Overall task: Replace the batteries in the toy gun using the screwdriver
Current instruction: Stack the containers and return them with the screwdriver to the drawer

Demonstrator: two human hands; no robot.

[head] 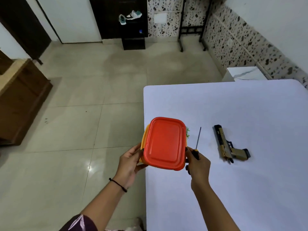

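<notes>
While left hand (pixel 131 161) grips the red-lidded box (pixel 165 144) at the counter (pixel 250 105) edge, right hand (pixel 199 165) fingers clamp the screwdriver (pixel 196 154) beside it; toy gun (pixel 223 142) lies apart.

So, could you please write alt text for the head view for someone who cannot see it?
The left hand and right hand hold a red-lidded box at the edge of a white table. A screwdriver, handle partly hidden by the right hand, and a tan toy gun are to its right.
</notes>
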